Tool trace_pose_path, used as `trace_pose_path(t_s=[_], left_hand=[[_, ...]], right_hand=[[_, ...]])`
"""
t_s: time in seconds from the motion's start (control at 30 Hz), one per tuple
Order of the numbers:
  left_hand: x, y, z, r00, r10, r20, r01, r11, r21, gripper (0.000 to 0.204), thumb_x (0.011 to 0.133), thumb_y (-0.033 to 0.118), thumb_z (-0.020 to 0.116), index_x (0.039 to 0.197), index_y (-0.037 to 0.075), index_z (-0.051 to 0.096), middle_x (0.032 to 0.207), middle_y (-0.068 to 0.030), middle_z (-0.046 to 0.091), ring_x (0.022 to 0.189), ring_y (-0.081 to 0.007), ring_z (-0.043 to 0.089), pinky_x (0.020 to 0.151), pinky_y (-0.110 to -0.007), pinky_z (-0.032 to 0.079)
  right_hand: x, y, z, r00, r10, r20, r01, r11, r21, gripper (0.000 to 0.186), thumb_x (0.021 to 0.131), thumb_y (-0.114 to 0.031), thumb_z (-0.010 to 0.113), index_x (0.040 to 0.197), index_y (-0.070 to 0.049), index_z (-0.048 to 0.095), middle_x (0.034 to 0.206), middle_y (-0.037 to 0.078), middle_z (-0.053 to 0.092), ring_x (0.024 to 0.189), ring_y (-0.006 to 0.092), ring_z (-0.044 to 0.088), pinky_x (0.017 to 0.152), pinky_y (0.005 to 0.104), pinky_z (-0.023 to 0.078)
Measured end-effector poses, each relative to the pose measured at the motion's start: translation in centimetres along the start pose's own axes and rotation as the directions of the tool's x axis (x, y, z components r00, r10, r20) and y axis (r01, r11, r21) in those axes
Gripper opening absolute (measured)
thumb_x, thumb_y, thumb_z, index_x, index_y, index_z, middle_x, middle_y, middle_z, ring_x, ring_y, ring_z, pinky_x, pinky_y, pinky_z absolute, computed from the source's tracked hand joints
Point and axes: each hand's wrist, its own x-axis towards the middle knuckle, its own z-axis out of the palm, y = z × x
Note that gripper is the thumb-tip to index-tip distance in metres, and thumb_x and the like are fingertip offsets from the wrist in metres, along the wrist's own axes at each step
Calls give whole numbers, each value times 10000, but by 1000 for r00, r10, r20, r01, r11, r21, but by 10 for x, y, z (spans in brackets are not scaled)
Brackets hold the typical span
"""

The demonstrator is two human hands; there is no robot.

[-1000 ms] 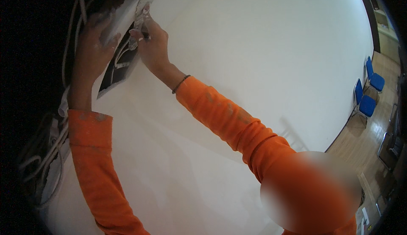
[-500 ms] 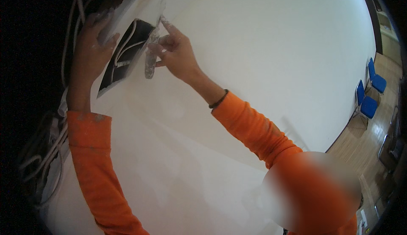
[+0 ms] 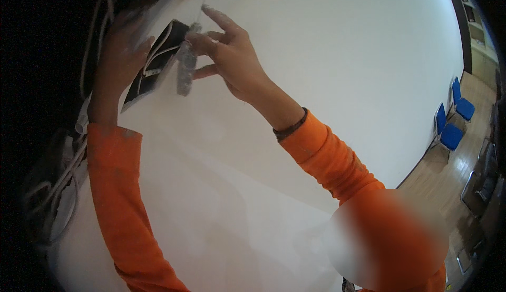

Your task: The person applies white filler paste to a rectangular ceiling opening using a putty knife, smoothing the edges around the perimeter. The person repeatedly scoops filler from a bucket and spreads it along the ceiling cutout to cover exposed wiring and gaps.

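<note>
So the left hand [image 3: 120, 55] was up at the white wall's edge [image 3: 159, 24], honestly couldn't tell if its fingers gripped. Then a cutout [image 3: 167, 41] with cables [image 3: 158, 53], and just beside it a grubby tool [image 3: 185, 73] pinched by the right hand [image 3: 236, 60].

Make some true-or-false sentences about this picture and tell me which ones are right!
1. The right hand is holding a tool. True.
2. Both sleeves are green. False: the sleeves are orange.
3. Cables show inside the dark hole in the wall. True.
4. The bracelet is on the left wrist. False: the dark bracelet is on the right wrist.
5. The left hand is beside the hole. True.
6. The two chairs by the wall have red seats. False: those chairs have blue seats.
</note>
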Motion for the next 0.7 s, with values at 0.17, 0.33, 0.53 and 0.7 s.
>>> trace_pose_path(t_s=[0.17, 0.33, 0.53, 0.7], left_hand=[[-1, -16, 15, 992, 89, -93, -86, 996, 40, 486, 910, 210, 735, 1339, 31, 595, 1414, -185, 545, 1292, -350, 554, 1103, -432, 441], [-3, 1, 13, 994, 32, -103, -25, 998, 65, 492, 895, 220, 759, 1322, 37, 596, 1418, -183, 548, 1296, -363, 549, 1096, -429, 448], [-8, -32, 35, 947, 148, -286, -137, 989, 58, 478, 876, 181, 769, 1316, 79, 610, 1368, -163, 588, 1244, -355, 582, 1069, -434, 471], [1, 33, -13, 990, -106, -92, 106, 994, -2, 505, 814, 197, 730, 1272, 3, 645, 1353, -209, 562, 1282, -322, 528, 1121, -397, 401]], right_hand=[[-44, 5, -35, 999, -27, -26, 9, 843, -537, 674, 920, -81, 688, 1510, -17, 370, 1043, 180, 682, 955, 255, 711, 725, 360, 633], [-59, -6, -63, 991, -121, 55, 111, 524, -844, 590, 899, -81, 733, 1441, -26, 508, 997, 88, 677, 928, 153, 675, 706, 284, 595], [-47, -38, -62, 966, -197, 166, 229, 357, -905, 445, 866, -79, 764, 1268, 48, 621, 923, 143, 641, 753, 197, 615, 667, 345, 531], [-56, -86, -72, 917, -205, 343, 385, 222, -896, 323, 964, -12, 586, 1272, 86, 587, 1013, 203, 708, 794, 203, 699, 727, 308, 556]])
